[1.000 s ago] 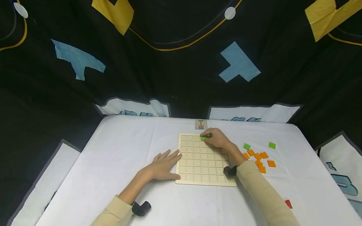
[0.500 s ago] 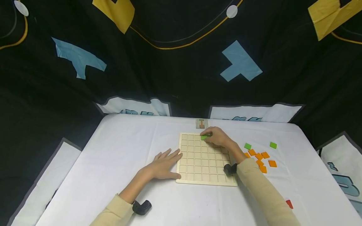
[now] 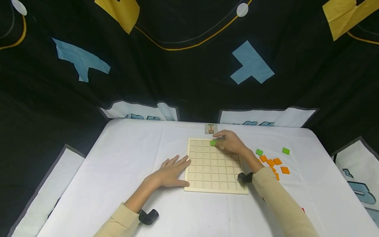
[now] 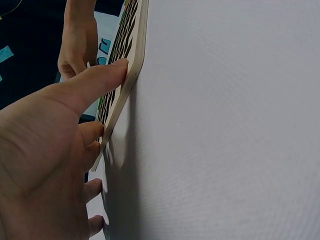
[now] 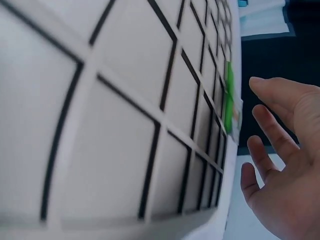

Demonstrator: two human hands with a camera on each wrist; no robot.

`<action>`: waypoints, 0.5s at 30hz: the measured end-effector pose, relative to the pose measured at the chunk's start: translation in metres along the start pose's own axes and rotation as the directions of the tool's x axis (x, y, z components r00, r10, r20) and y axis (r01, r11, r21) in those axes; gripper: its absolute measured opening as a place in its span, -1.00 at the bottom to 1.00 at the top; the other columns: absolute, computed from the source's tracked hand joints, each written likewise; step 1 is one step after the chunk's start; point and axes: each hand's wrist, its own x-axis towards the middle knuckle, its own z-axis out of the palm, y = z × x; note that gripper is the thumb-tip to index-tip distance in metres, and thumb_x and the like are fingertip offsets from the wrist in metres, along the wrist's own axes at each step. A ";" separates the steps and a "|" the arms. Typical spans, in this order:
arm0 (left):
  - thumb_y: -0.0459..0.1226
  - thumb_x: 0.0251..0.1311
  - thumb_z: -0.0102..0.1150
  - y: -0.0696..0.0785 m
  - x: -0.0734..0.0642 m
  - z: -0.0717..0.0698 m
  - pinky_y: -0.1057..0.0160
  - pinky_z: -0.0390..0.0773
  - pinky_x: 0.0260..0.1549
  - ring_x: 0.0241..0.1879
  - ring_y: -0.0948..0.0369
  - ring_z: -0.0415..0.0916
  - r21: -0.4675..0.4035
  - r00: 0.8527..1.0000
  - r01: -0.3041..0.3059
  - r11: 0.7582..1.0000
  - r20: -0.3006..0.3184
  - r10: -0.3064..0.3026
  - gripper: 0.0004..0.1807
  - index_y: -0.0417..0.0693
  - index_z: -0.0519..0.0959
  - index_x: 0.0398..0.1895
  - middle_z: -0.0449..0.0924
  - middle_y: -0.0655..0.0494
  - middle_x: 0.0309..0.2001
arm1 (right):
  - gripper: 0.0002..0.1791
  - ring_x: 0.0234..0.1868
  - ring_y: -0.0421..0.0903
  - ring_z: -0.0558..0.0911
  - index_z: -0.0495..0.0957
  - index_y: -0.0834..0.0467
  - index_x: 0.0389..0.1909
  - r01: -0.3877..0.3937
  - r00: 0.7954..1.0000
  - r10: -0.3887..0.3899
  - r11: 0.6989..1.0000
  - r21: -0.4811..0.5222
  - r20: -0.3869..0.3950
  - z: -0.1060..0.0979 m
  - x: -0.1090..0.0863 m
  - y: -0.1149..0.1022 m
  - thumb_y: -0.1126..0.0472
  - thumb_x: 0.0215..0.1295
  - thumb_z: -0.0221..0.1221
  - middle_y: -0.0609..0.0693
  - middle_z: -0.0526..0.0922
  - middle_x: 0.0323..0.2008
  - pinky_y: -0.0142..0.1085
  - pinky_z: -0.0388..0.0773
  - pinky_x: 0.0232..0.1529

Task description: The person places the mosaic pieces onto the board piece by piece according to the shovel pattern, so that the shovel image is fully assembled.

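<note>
A pale wooden grid board (image 3: 213, 168) lies on the white table. One green square tile (image 3: 213, 143) sits in its far row. Just beside that tile is my right hand (image 3: 231, 142); in the right wrist view its loosely bent fingers (image 5: 274, 131) hold nothing, with a gap between them and the green tile (image 5: 229, 102). My left hand (image 3: 170, 172) lies spread at the board's left side. Seen from the left wrist, its thumb (image 4: 107, 77) rests on the board's edge and two fingers reach the same edge farther along.
Right of the board are several orange tiles (image 3: 285, 170) and two more green tiles (image 3: 286, 151). A red piece (image 3: 303, 209) shows partly behind the right sleeve. A small gridded picture card (image 3: 211, 128) lies beyond the board. A black cloth hangs behind the table.
The right hand has let go of the green tile, its fingers lifting and shifting slightly right; the tile stays in the far row. The left hand has kept its place.
</note>
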 end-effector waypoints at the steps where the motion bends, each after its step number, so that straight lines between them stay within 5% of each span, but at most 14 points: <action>1: 0.23 0.17 0.22 0.000 0.000 0.000 -0.32 -0.15 0.37 0.54 -0.13 -0.20 0.003 1.000 0.001 1.000 0.000 -0.001 -0.03 0.04 0.15 0.57 -0.05 0.09 0.58 | -0.64 0.26 0.23 0.45 0.65 0.23 0.11 -0.005 1.000 0.005 1.000 0.006 -0.008 -0.003 -0.003 0.000 0.26 0.31 0.29 0.18 0.55 0.21 0.13 0.37 0.24; 15: 0.23 0.18 0.22 0.000 0.001 0.001 -0.32 -0.14 0.37 0.53 -0.14 -0.20 0.011 1.000 0.002 1.000 -0.004 -0.002 -0.03 0.03 0.16 0.57 -0.05 0.08 0.58 | -0.61 0.27 0.23 0.41 0.62 0.20 0.16 -0.121 0.975 0.113 0.992 -0.032 -0.190 -0.056 -0.050 0.026 0.20 0.34 0.26 0.18 0.51 0.27 0.18 0.32 0.24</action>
